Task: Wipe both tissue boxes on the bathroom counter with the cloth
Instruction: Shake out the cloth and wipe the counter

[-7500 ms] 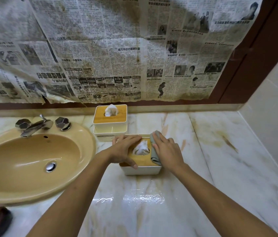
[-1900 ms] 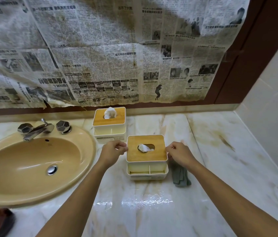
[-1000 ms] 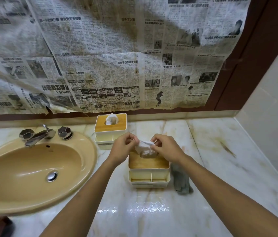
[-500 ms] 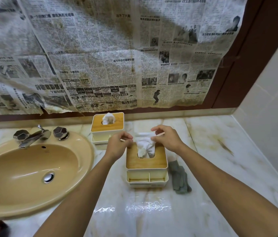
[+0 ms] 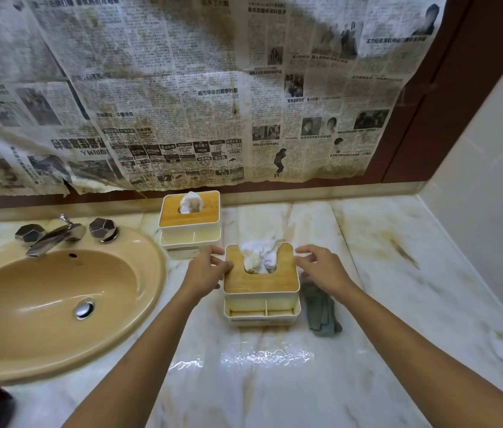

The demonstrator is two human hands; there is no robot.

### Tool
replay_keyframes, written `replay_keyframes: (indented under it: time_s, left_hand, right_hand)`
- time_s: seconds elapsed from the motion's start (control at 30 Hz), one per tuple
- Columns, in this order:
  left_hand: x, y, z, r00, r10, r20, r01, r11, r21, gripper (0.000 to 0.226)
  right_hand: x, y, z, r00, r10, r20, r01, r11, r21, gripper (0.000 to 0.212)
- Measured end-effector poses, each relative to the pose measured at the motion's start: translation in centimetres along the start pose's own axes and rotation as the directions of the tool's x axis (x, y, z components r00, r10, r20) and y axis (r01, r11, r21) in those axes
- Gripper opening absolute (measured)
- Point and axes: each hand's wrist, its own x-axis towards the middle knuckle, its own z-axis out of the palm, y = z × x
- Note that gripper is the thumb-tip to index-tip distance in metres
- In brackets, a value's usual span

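Having released fluffed white tissue (image 5: 259, 257), rested slack left hand (image 5: 208, 270) against bamboo-lidded white tissue box (image 5: 261, 281), right hand (image 5: 321, 267) empty, fingers spread; likely needed grey cloth (image 5: 321, 310) next.

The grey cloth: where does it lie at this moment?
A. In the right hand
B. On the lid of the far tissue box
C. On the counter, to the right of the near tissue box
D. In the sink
C: the grey cloth lies crumpled on the marble counter, just right of the near tissue box. The right hand is above its far end and does not hold it.
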Motion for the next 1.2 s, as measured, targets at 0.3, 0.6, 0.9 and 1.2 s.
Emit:
replay_keyframes:
  time_s: [0.3, 0.6, 0.9, 1.2]
  left_hand:
    - [0.3, -0.3, -0.5, 0.993, -0.055, -0.102, 0.041, 0.991, -0.130, 0.020]
    - [-1.5, 2.9, 0.8, 0.891, 0.282, -0.356, -0.226, 0.955, 0.192, 0.007]
    - [-6.1, 7.2, 9.7, 0.835, 0.542, 0.089, -0.545, 0.797, 0.259, 0.006]
    - [-6.6, 11.4, 13.3, 0.942, 0.143, 0.304, -0.093, 0.981, -0.173, 0.045]
  right_hand:
    - [-0.3, -0.3, 1.2, 0.987, 0.042, 0.157, -0.067, 0.986, 0.155, 0.037]
    - [-1.9, 4.1, -3.5, 0.983, 0.155, -0.097, -0.181, 0.895, -0.406, 0.033]
    - [-4.3, 8.3, -1.9, 0.992, 0.122, 0.032, -0.120, 0.990, -0.072, 0.029]
    - [-7.0, 0.8, -8.5, 0.963, -0.258, -0.075, 0.268, 0.931, 0.246, 0.027]
